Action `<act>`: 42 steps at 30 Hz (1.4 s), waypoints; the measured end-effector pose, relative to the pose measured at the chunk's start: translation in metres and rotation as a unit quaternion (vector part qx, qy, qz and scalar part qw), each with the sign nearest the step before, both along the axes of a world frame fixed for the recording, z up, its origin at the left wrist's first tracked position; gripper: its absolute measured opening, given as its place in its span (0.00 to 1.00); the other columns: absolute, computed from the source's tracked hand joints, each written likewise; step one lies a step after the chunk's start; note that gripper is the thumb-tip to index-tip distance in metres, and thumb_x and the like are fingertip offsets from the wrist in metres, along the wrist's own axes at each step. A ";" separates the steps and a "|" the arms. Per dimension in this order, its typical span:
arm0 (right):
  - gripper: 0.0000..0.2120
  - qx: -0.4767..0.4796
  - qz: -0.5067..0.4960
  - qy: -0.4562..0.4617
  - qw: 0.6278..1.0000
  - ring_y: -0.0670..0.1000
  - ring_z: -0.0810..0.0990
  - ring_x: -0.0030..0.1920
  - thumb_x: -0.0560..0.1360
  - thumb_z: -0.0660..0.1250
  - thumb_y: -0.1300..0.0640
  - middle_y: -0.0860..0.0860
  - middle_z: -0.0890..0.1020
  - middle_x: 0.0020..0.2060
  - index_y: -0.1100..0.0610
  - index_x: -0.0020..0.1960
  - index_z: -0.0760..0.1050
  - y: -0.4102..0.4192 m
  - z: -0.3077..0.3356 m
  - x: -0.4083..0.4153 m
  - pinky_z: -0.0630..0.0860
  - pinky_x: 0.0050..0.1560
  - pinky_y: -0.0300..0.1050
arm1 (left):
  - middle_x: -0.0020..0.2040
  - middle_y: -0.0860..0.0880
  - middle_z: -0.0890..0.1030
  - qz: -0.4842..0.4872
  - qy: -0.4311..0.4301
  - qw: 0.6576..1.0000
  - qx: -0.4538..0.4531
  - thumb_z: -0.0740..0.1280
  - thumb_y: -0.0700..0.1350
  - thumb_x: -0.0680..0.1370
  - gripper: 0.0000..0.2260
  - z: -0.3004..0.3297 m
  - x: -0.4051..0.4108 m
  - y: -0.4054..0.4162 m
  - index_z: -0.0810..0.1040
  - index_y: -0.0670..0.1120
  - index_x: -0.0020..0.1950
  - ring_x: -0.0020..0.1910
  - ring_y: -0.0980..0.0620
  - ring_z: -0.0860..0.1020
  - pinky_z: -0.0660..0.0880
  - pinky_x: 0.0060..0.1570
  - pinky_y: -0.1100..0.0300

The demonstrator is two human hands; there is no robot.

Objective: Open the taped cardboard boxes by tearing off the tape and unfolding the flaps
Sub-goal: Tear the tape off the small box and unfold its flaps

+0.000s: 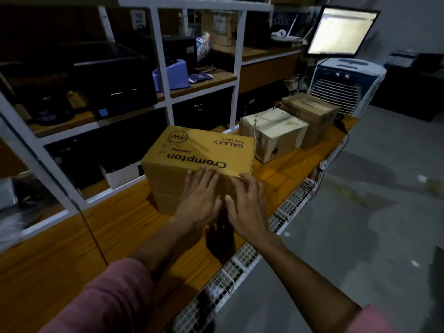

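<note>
Head view: one wide look down along a wooden bench (60,255), shelving on the left, grey floor on the right.
Crompton box (199,152): nearest the camera, sitting on the bench with flaps shut, its print reading upside down from here.
Left hand (199,200): laid flat against the near face of the Crompton box, fingers spread and reaching up to the top edge, gripping nothing.
Right hand (247,205): just beside the left, fingers splayed apart, tips at the box's near right corner; no clear pinch on tape that I can make out.
White-topped box (274,133): next along the bench, just beyond the Crompton box, closed, with a cord over its near top edge.
Brown box (312,116): farthest down the row, close against the white-topped one, also closed.
Monitor (341,30): lit up beyond the bench end, above a white air cooler (346,85).
Sleeves: pink, low in the picture on both arms.
</note>
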State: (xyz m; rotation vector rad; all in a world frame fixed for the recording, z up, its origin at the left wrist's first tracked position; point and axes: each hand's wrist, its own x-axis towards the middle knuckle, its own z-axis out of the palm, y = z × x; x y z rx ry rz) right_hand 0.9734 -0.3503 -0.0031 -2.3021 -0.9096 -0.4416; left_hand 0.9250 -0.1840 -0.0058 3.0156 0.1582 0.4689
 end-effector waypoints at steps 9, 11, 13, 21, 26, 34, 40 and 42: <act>0.24 -0.151 0.007 0.024 0.988 0.62 0.52 0.78 0.84 0.55 0.45 0.53 0.61 0.78 0.50 0.78 0.61 0.008 0.000 0.024 0.60 0.74 0.68 | 0.74 0.42 0.64 0.038 0.017 0.997 0.060 0.59 0.56 0.78 0.31 0.017 -0.017 -0.005 0.57 0.49 0.80 0.75 0.41 0.61 0.56 0.76 0.38; 0.23 -0.132 0.014 -0.005 0.991 0.63 0.57 0.74 0.83 0.54 0.44 0.55 0.65 0.75 0.51 0.76 0.65 0.006 -0.004 0.013 0.65 0.72 0.63 | 0.71 0.41 0.67 0.054 -0.002 0.997 0.057 0.60 0.56 0.78 0.29 0.011 -0.030 -0.009 0.61 0.50 0.78 0.71 0.41 0.65 0.61 0.73 0.38; 0.21 -0.109 0.025 -0.034 0.993 0.61 0.61 0.70 0.83 0.55 0.44 0.54 0.68 0.72 0.51 0.73 0.69 0.001 -0.009 0.002 0.69 0.68 0.59 | 0.68 0.41 0.69 0.074 -0.025 0.996 0.047 0.60 0.56 0.76 0.28 0.002 -0.045 -0.013 0.64 0.51 0.76 0.66 0.41 0.68 0.65 0.69 0.39; 0.10 -0.066 0.046 -0.099 0.992 0.58 0.67 0.59 0.81 0.63 0.49 0.53 0.75 0.59 0.51 0.58 0.79 -0.014 -0.022 -0.038 0.73 0.54 0.48 | 0.59 0.44 0.71 0.116 -0.084 0.987 0.072 0.58 0.56 0.76 0.19 -0.014 -0.097 -0.025 0.74 0.50 0.63 0.54 0.46 0.72 0.70 0.52 0.45; 0.13 -0.101 0.106 -0.066 0.987 0.54 0.71 0.51 0.82 0.57 0.49 0.52 0.76 0.48 0.54 0.52 0.77 -0.029 -0.048 -0.049 0.76 0.47 0.54 | 0.61 0.44 0.72 0.124 -0.071 0.986 0.084 0.58 0.57 0.79 0.19 -0.025 -0.121 -0.028 0.73 0.48 0.64 0.55 0.44 0.72 0.70 0.54 0.44; 0.10 0.014 0.096 0.047 0.994 0.48 0.67 0.48 0.82 0.58 0.47 0.47 0.71 0.45 0.53 0.48 0.70 -0.045 -0.052 -0.051 0.67 0.47 0.45 | 0.75 0.43 0.65 0.172 0.033 0.984 0.021 0.49 0.64 0.82 0.27 -0.018 -0.136 -0.007 0.67 0.50 0.74 0.75 0.41 0.62 0.61 0.71 0.37; 0.13 0.077 0.091 0.048 0.992 0.49 0.69 0.50 0.80 0.61 0.45 0.49 0.68 0.50 0.55 0.48 0.70 -0.040 -0.036 -0.038 0.69 0.47 0.44 | 0.80 0.45 0.59 0.169 0.140 0.975 0.041 0.39 0.68 0.80 0.34 -0.044 -0.157 0.002 0.61 0.51 0.78 0.76 0.39 0.60 0.57 0.73 0.33; 0.14 0.076 0.120 0.061 0.988 0.50 0.71 0.52 0.79 0.63 0.43 0.50 0.67 0.55 0.55 0.49 0.69 -0.037 -0.032 -0.034 0.73 0.46 0.44 | 0.79 0.45 0.61 0.170 0.133 0.975 0.047 0.42 0.67 0.80 0.32 -0.040 -0.156 0.000 0.64 0.51 0.76 0.74 0.39 0.63 0.59 0.71 0.33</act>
